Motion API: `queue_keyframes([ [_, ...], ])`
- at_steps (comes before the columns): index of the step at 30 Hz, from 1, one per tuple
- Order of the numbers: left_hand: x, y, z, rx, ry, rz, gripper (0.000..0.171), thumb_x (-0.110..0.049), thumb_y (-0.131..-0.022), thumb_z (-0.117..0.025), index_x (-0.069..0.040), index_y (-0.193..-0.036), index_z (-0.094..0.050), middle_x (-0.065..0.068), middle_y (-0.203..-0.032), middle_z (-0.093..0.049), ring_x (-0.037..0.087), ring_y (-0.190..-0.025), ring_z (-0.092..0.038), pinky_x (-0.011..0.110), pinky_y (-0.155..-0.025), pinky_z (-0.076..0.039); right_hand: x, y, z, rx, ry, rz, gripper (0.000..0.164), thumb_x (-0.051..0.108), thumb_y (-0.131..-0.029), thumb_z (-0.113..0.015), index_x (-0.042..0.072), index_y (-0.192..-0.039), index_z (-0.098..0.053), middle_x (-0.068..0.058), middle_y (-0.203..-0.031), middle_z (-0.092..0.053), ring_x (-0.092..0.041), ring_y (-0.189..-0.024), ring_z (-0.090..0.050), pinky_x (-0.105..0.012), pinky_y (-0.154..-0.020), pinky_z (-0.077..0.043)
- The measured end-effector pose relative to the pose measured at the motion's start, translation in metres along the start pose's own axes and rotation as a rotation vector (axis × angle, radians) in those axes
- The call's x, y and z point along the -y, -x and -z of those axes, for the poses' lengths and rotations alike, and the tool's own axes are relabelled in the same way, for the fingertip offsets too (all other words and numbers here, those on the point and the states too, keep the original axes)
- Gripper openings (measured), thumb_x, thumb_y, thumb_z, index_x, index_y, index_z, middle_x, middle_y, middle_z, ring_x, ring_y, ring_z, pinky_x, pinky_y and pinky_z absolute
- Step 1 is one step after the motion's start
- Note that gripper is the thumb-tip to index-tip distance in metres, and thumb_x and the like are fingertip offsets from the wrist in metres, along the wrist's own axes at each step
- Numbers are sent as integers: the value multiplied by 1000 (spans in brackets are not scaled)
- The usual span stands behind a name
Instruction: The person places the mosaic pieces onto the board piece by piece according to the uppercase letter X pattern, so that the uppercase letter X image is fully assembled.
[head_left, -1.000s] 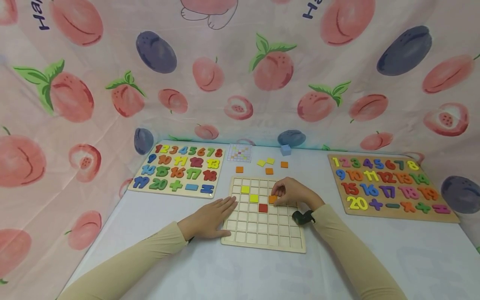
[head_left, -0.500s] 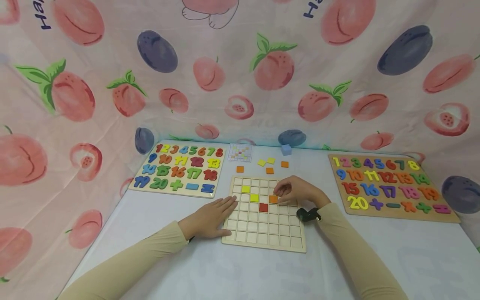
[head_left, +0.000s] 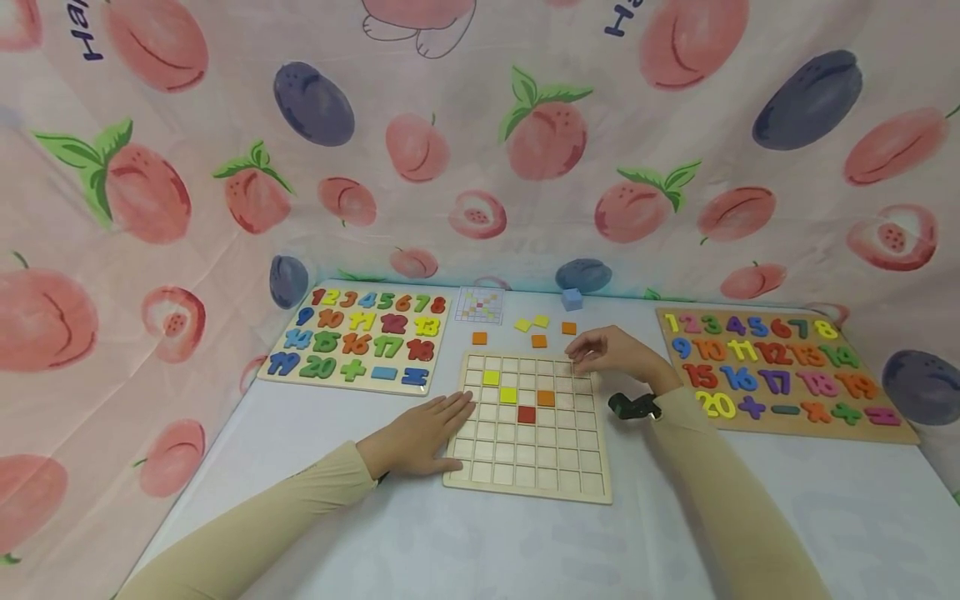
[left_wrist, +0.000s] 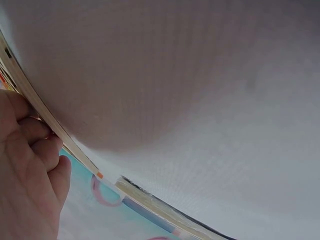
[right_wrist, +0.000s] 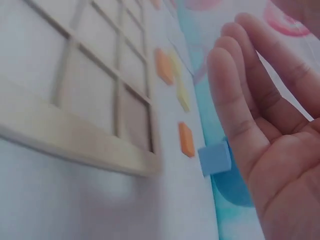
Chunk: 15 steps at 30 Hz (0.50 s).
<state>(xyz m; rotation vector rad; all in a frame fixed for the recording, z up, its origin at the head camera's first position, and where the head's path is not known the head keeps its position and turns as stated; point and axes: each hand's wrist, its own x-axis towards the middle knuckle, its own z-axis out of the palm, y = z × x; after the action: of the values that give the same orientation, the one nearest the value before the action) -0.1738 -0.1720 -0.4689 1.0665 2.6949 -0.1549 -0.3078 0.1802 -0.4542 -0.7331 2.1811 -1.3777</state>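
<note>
A square wooden grid board [head_left: 504, 454] lies on the table. On it sit two yellow tiles [head_left: 491, 378], a red tile [head_left: 527, 414] and an orange tile [head_left: 546, 398]. My left hand [head_left: 420, 435] rests against the board's left edge, fingers extended; in the left wrist view its fingers touch the wooden edge [left_wrist: 75, 148]. Above the board's far right corner hovers my right hand [head_left: 618, 357], fingers loosely bent. The right wrist view shows this hand [right_wrist: 280, 145] holding nothing. Beyond the board lie loose orange tiles [head_left: 539, 342] and yellow tiles [head_left: 541, 322].
A number board [head_left: 352, 342] lies at the left, another number board [head_left: 780, 375] at the right. A printed pattern card [head_left: 480, 306] and a light blue cube [head_left: 572, 300] are at the back. A fruit-print cloth [head_left: 465, 108] hangs behind.
My right hand has let go of the orange tile, which stays on the board, and has moved right and away toward the far corner. The left hand keeps its place.
</note>
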Motion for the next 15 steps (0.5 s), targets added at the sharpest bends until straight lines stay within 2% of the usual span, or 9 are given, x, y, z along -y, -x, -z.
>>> queue_keyframes([
  [4, 1, 0, 0, 1, 1, -1, 87, -63, -89, -43, -8, -151, -15, 7, -159, -14, 21, -147, -14, 36, -119, -22, 2, -3, 12, -73, 23, -6, 36, 3, -83, -67, -12, -114, -58, -33, -115, -58, -31, -103, -60, -17, -81, -51],
  [10, 1, 1, -1, -1, -4, -1, 87, -63, -89, -43, -8, -151, -15, 8, -159, -14, 22, -147, -15, 36, -119, -22, -3, -9, 29, -138, 44, -5, 38, 5, -86, -65, -12, -118, -56, -33, -119, -56, -32, -108, -60, -15, -81, -51],
  [15, 1, 1, -2, -10, 0, -4, 87, -62, -90, -43, -7, -151, -16, 9, -159, -14, 22, -147, -15, 36, -119, -22, -13, -16, 38, -180, 7, -8, 44, 11, -87, -66, -13, -121, -53, -32, -122, -56, -7, -98, -63, -13, -81, -51],
])
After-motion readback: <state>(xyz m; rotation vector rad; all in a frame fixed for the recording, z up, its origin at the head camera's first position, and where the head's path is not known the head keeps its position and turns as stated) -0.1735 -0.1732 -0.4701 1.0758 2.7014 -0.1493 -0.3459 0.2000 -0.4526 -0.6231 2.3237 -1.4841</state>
